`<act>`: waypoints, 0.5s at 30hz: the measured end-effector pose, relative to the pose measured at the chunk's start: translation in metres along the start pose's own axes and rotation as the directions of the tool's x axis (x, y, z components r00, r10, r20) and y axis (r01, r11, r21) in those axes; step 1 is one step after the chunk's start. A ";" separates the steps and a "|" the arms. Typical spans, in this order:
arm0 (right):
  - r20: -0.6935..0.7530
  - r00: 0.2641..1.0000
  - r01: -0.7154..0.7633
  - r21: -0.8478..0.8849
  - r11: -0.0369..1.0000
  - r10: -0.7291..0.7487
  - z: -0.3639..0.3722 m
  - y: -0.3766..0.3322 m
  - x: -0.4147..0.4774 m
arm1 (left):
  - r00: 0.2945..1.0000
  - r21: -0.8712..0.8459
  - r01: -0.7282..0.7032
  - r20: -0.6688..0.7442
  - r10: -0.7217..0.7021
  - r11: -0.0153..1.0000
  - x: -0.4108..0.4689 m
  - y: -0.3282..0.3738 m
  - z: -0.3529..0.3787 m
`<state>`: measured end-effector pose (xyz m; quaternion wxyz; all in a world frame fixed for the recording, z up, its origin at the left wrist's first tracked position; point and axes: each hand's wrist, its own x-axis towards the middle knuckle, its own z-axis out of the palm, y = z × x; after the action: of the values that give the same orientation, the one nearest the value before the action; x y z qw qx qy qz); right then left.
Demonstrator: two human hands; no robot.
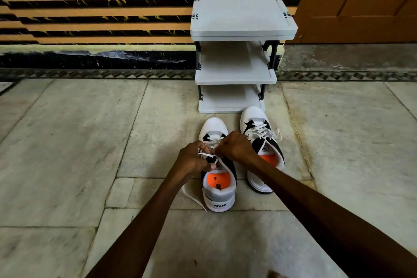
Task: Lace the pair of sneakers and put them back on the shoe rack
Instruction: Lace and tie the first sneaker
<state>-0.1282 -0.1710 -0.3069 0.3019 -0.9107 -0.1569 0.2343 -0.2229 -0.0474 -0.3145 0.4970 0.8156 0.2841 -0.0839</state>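
Sneakers sit side by side on the floor [67, 142] before the shoe rack [235, 74]. Right sneaker [259, 133] looks laced; left sneaker [217, 185] is mid-lacing — left hand [191, 160] and right hand [237, 146] fingers pinch its lace [208, 155]. Next, probably: tighten, knot, then shelve both.

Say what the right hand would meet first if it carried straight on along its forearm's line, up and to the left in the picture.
Probably the lace it is already pinching, then the left hand just beyond, over the near sneaker. The hands look almost touching, though one view leaves depth unsure.
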 end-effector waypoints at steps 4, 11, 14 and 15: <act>-0.021 1.000 -0.027 -0.211 0.977 0.023 0.004 -0.008 0.004 | 1.000 -0.010 0.014 -0.007 -0.014 1.000 -0.002 0.002 0.002; 0.172 0.979 0.165 -0.325 0.931 -0.113 0.001 -0.015 -0.004 | 0.998 -0.056 0.050 -0.029 -0.051 0.997 -0.002 0.001 0.004; 0.237 0.961 0.211 -0.296 0.932 -0.142 0.002 -0.014 -0.009 | 0.997 -0.080 0.056 -0.040 -0.060 0.995 -0.002 0.001 0.005; 0.270 0.950 0.226 -0.249 0.942 -0.156 -0.001 -0.012 -0.010 | 0.997 -0.087 0.062 -0.039 -0.066 0.994 -0.002 0.000 0.005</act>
<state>-0.1375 -0.1664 -0.2949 0.1713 -0.8880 -0.3126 0.2907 -0.2238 -0.0525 -0.3160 0.5224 0.7857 0.3238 -0.0703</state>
